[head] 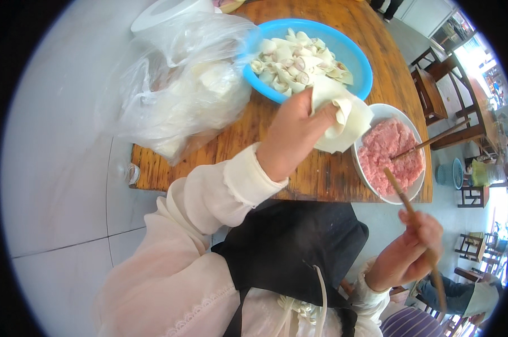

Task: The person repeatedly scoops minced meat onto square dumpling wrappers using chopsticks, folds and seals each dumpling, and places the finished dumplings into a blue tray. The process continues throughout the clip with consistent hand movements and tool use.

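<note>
My left hand (298, 126) holds a stack of thin dough wrappers (350, 122), the top one curled over near my thumb. Just beyond it stands a blue plastic basin (366, 80) heaped with folded wontons (298, 63). My right hand (409, 248) grips a wooden chopstick (407, 202) whose tip is over the near part of the pink minced meat (388, 147). That meat fills a white bowl (357, 158) at the table's edge. A second chopstick (435, 139) is stuck in the meat and leans out over the rim.
A clear plastic bag (182, 101) with pale contents lies on the wooden table (220, 145), left of the basin. Behind it is a white roll (169, 14). A small glass (132, 173) stands at the table corner. Wooden stools (430, 92) and a seated person (460, 295) are to the right.
</note>
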Tool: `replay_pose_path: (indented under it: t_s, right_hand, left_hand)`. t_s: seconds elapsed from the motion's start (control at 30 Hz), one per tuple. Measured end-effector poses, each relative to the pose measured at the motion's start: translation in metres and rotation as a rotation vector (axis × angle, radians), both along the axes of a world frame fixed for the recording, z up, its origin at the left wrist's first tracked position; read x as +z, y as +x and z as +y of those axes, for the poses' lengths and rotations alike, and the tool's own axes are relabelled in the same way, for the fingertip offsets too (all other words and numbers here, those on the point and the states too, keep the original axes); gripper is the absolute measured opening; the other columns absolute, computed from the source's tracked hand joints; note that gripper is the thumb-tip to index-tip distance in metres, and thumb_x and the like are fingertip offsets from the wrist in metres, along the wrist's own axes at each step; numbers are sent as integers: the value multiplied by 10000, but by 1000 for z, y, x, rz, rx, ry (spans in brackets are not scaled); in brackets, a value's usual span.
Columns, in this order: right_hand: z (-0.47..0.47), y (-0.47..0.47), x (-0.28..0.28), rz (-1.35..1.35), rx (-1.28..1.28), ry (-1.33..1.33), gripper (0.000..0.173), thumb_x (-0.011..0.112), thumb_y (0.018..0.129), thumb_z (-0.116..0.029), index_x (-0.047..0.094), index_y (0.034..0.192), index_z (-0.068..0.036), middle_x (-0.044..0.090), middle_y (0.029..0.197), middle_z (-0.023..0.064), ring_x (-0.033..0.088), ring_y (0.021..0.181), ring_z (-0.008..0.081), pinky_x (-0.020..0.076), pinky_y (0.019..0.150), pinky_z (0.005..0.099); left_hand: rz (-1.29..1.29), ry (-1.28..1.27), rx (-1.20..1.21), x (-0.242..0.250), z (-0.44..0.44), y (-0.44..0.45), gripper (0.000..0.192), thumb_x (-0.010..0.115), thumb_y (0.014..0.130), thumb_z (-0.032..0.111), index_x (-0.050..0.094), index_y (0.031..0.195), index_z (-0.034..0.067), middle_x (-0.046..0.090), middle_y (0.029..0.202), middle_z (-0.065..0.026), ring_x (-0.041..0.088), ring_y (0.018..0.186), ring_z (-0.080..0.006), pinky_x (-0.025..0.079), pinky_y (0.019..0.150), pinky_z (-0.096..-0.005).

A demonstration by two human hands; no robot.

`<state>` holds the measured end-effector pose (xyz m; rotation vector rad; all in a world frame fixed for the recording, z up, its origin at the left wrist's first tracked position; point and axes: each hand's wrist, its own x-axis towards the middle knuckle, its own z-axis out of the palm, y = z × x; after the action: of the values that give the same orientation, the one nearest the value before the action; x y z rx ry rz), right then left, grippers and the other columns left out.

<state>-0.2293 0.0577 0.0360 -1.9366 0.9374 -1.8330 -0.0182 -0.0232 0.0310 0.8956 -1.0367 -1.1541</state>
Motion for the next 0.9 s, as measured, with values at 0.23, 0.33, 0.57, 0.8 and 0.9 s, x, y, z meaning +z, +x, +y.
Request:
replay_pose_path:
  t_s: [0.23, 0.33, 0.57, 0.8, 0.9]
  right_hand:
    - [-4, -53, -27, -533, -20, 482, 233, 407, 1012, -183, 520, 1110, -5, 590, 1091, 153, 608, 852, 174, 518, 768, 318]
    - [-10, -60, -35, -506, -9, 517, 227, 441, 1002, -184, 534, 1101, -2, 617, 1049, 153, 612, 806, 161, 522, 747, 306]
    - [-24, -56, -42, -260, -41, 514, 204, 482, 986, -153, 571, 1035, 24, 647, 992, 136, 585, 695, 124, 517, 654, 261]
    - [-24, -60, -46, -183, -12, 489, 195, 476, 988, -146, 563, 1021, 25, 639, 981, 147, 566, 692, 118, 523, 661, 277]
    - [-20, -59, -45, -242, -20, 523, 195, 471, 990, -152, 553, 1020, 22, 635, 985, 153, 570, 701, 124, 530, 675, 291]
  left_hand:
    - [-389, -122, -128, -1, -24, 38, 309, 448, 946, 74, 500, 1216, -66, 592, 1137, -148, 606, 1015, -243, 497, 864, -344]
    - [267, 111, -417, 3, -36, 52, 360, 478, 943, 93, 434, 1260, -72, 567, 1163, -164, 605, 1008, -248, 517, 820, -341]
    - [205, 229, -223, 8, -60, 63, 387, 510, 964, 178, 432, 1286, -22, 548, 1250, -166, 579, 1123, -260, 516, 914, -382]
    - [69, 360, -446, 16, -11, 40, 456, 488, 964, 216, 402, 1334, -36, 571, 1204, -162, 605, 1008, -220, 519, 864, -343]
    - [100, 374, -588, 16, 3, 32, 414, 437, 979, 216, 459, 1299, -46, 601, 1165, -175, 633, 1022, -275, 510, 888, -362]
